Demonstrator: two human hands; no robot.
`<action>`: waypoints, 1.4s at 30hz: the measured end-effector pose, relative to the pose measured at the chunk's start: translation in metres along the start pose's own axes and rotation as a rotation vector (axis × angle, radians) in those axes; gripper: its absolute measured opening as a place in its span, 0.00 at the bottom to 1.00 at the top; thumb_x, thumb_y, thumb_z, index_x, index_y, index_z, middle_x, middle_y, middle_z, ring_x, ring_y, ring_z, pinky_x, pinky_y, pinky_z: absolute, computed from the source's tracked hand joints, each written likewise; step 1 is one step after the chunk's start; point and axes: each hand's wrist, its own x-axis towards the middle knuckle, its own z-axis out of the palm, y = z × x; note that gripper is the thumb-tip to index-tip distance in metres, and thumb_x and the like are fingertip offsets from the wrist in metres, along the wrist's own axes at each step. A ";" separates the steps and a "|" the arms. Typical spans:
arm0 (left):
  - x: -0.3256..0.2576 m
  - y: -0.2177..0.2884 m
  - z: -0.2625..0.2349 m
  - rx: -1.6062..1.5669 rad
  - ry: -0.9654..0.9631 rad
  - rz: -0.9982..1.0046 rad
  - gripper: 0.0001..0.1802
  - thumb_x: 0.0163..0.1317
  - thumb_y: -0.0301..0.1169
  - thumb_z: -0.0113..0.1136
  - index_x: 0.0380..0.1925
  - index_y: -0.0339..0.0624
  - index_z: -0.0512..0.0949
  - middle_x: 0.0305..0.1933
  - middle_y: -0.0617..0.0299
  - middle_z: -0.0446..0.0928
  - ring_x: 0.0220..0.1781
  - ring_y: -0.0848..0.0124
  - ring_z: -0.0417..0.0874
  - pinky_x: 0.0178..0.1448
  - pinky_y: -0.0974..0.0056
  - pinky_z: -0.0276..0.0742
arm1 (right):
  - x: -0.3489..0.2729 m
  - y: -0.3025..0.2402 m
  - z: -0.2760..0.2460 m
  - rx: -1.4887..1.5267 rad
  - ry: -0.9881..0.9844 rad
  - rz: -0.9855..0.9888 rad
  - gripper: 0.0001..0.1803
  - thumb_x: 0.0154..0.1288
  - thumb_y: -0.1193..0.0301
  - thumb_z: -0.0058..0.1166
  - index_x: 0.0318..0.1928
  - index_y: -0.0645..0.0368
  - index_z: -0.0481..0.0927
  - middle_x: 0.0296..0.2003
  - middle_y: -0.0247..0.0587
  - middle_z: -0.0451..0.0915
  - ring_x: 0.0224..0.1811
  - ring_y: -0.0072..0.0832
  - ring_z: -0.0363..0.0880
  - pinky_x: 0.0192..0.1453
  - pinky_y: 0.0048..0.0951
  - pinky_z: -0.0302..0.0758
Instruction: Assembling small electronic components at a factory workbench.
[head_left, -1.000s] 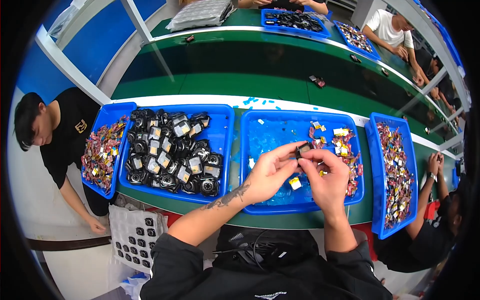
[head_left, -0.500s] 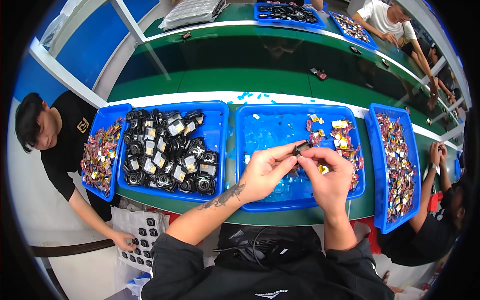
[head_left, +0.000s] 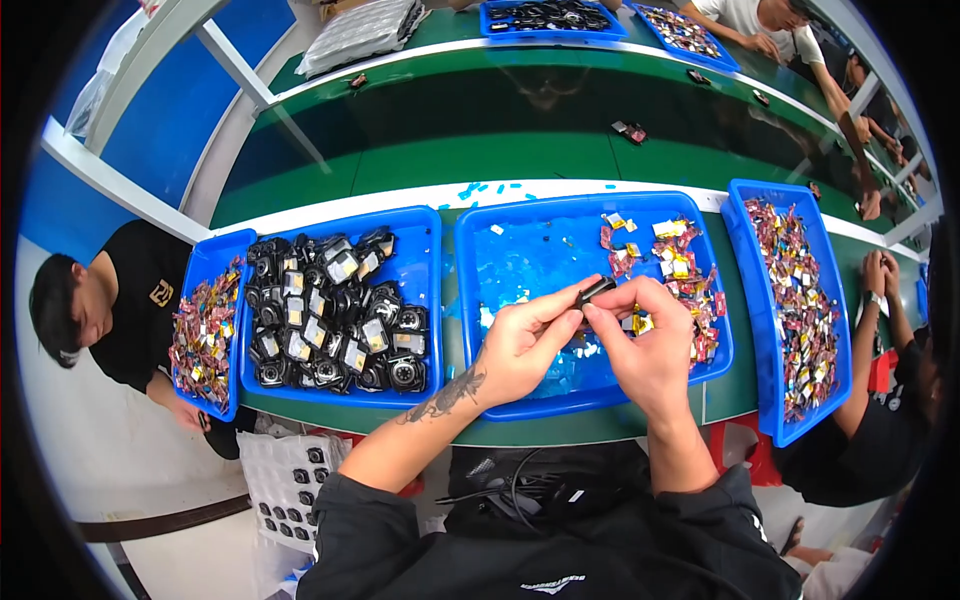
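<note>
A small black plastic part [head_left: 597, 291], perhaps a camera housing, is pinched at the fingertips of both hands above a blue tray [head_left: 500, 405]. My left hand [head_left: 530, 345] grips it from the left, thumb and fingers together. From the other side, my right hand [head_left: 645, 345] holds it between thumb and curled fingers. The fingers cover part of it. Below, the tray has bits of clear blue film [head_left: 520, 270] and, at its right, a heap of small red circuit boards [head_left: 685, 265] with yellow and silver pieces.
Left of my tray stands a blue tray of black camera-like units [head_left: 325, 310]. Narrow trays of circuit boards [head_left: 205, 340] [head_left: 795, 300] flank both. A co-worker [head_left: 120, 300] is at far left, near a bubble-wrap sheet [head_left: 280, 465] bearing black units. Behind runs a green belt [head_left: 450, 150].
The black part has tilted between my fingers, showing a longer side. The co-worker at left has drawn a hand away from the bubble-wrap sheet, up toward the narrow tray. The view has shifted slightly.
</note>
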 end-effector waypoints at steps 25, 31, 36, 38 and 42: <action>-0.002 0.017 -0.009 0.598 0.016 0.187 0.18 0.61 0.17 0.54 0.52 0.38 0.79 0.50 0.48 0.77 0.53 0.61 0.82 0.52 0.63 0.78 | -0.015 0.007 -0.010 0.668 -0.100 0.381 0.06 0.63 0.82 0.58 0.40 0.68 0.78 0.35 0.37 0.81 0.36 0.19 0.81 0.43 0.20 0.80; 0.002 0.017 -0.004 0.717 0.099 0.465 0.17 0.55 0.19 0.65 0.47 0.37 0.82 0.50 0.53 0.80 0.48 0.61 0.84 0.50 0.64 0.80 | -0.012 0.000 -0.024 0.616 -0.212 0.355 0.05 0.63 0.82 0.57 0.40 0.68 0.78 0.35 0.36 0.79 0.39 0.19 0.79 0.43 0.19 0.79; -0.003 0.022 -0.011 0.729 -0.040 0.185 0.15 0.55 0.20 0.67 0.45 0.37 0.83 0.47 0.54 0.81 0.46 0.65 0.85 0.49 0.68 0.82 | -0.003 0.003 -0.037 0.600 -0.283 0.331 0.03 0.62 0.83 0.58 0.36 0.66 0.77 0.36 0.35 0.77 0.40 0.18 0.77 0.44 0.18 0.77; -0.002 0.020 -0.006 0.529 -0.001 0.096 0.14 0.57 0.21 0.66 0.45 0.36 0.82 0.47 0.55 0.81 0.46 0.67 0.85 0.50 0.68 0.82 | -0.004 0.007 -0.039 0.663 -0.330 0.338 0.05 0.60 0.83 0.59 0.36 0.66 0.76 0.37 0.35 0.76 0.41 0.17 0.76 0.42 0.18 0.77; 0.000 0.014 -0.003 0.176 0.062 -0.109 0.13 0.61 0.21 0.63 0.47 0.31 0.81 0.47 0.56 0.80 0.48 0.69 0.83 0.53 0.67 0.82 | -0.010 0.001 -0.025 0.641 -0.229 0.371 0.09 0.59 0.83 0.60 0.39 0.65 0.75 0.36 0.35 0.77 0.40 0.17 0.77 0.41 0.17 0.77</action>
